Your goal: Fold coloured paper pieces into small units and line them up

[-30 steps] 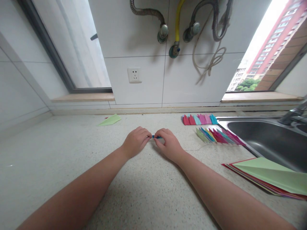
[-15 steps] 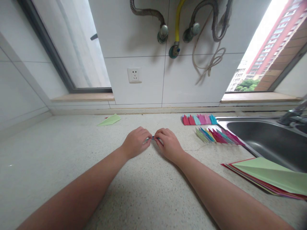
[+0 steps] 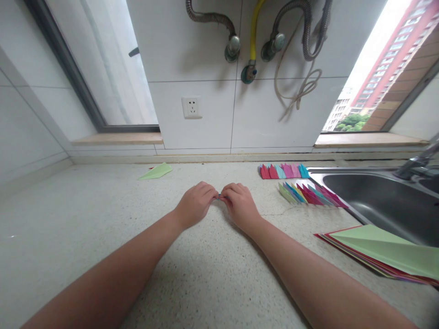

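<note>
My left hand (image 3: 195,202) and my right hand (image 3: 239,203) meet fingertip to fingertip low over the speckled countertop (image 3: 103,219). Both are closed in a pinch on a small blue folded paper piece (image 3: 218,196), of which only a sliver shows between the fingers. To the right lie two rows of folded coloured paper pieces, one near the wall (image 3: 284,171) and one closer to me (image 3: 310,193). A stack of coloured paper sheets (image 3: 380,252) with a green sheet on top sits at the right, by the sink.
A steel sink (image 3: 380,201) with a tap (image 3: 416,164) takes up the right side. A folded green paper (image 3: 156,172) lies near the back left. The tiled wall carries a socket (image 3: 191,107), hoses and a yellow pipe (image 3: 253,36). Windows stand at both sides.
My two hands have drawn closer together, so less of the blue paper shows between the fingertips. The view has shifted slightly.
</note>
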`<move>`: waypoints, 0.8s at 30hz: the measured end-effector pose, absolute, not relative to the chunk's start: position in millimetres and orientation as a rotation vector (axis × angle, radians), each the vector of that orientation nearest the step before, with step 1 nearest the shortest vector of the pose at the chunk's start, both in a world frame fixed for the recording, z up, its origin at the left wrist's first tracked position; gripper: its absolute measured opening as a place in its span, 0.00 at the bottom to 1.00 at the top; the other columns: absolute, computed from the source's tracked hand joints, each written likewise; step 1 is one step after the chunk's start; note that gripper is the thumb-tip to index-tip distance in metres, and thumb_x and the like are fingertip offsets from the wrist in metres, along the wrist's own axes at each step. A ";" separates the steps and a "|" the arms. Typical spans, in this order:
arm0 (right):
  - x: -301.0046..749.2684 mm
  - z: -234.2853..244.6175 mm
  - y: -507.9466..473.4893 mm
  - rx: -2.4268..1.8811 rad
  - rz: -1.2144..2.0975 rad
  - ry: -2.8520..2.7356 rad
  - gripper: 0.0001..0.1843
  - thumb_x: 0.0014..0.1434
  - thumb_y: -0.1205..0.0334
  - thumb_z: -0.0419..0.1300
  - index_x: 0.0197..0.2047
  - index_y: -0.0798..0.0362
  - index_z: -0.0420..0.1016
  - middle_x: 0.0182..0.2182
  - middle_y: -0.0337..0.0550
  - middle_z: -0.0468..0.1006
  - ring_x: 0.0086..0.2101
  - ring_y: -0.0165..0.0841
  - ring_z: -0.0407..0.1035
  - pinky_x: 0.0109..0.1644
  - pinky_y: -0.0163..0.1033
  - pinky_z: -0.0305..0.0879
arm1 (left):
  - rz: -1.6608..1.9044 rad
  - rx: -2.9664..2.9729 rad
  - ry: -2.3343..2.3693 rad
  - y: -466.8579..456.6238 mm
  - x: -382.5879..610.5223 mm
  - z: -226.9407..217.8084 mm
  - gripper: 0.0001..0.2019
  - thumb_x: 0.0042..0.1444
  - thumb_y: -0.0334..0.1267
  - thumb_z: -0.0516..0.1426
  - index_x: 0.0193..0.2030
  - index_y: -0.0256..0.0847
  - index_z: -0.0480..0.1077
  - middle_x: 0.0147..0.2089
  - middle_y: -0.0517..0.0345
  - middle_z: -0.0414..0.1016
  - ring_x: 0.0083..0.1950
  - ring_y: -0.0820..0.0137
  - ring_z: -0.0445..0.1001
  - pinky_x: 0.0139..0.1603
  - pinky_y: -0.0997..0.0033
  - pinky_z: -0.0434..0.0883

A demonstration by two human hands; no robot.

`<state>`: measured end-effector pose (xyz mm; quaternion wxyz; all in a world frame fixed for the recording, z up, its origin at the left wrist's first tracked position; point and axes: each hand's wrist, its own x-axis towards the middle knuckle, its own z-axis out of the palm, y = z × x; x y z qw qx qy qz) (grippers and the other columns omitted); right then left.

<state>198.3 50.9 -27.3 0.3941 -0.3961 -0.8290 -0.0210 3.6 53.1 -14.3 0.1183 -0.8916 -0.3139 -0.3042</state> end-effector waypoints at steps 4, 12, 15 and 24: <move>198.1 -27.3 51.1 -1.006 -0.052 -2.090 0.07 0.65 0.62 0.58 0.35 0.52 0.75 0.37 0.45 0.77 0.39 0.37 0.65 0.44 0.43 0.57 | -0.894 -2.602 -0.908 53.5 4.3 -15.1 0.07 0.63 0.30 0.50 0.40 0.39 0.69 0.39 0.50 0.73 0.44 0.62 0.68 0.46 0.60 0.68; 197.8 -27.4 50.5 -0.978 -0.036 -2.073 0.07 0.64 0.62 0.59 0.34 0.52 0.75 0.36 0.45 0.76 0.38 0.37 0.66 0.44 0.44 0.59 | -0.908 -2.587 -0.873 55.3 4.6 -14.7 0.08 0.65 0.34 0.50 0.40 0.38 0.70 0.38 0.50 0.73 0.43 0.63 0.69 0.46 0.60 0.69; 197.3 -27.3 49.9 -0.966 -0.022 -2.061 0.07 0.63 0.63 0.59 0.33 0.52 0.75 0.36 0.45 0.76 0.38 0.37 0.66 0.44 0.44 0.60 | -0.908 -2.571 -0.869 55.6 4.8 -14.6 0.09 0.65 0.34 0.49 0.39 0.38 0.70 0.38 0.50 0.73 0.43 0.63 0.69 0.46 0.59 0.69; 198.6 -25.3 49.3 -0.944 0.044 -2.046 0.02 0.61 0.66 0.60 0.37 0.51 0.75 0.38 0.45 0.74 0.41 0.37 0.67 0.47 0.44 0.63 | -0.818 -2.534 -0.889 55.3 2.4 -11.4 0.07 0.64 0.32 0.50 0.41 0.38 0.70 0.40 0.51 0.73 0.45 0.62 0.68 0.46 0.59 0.68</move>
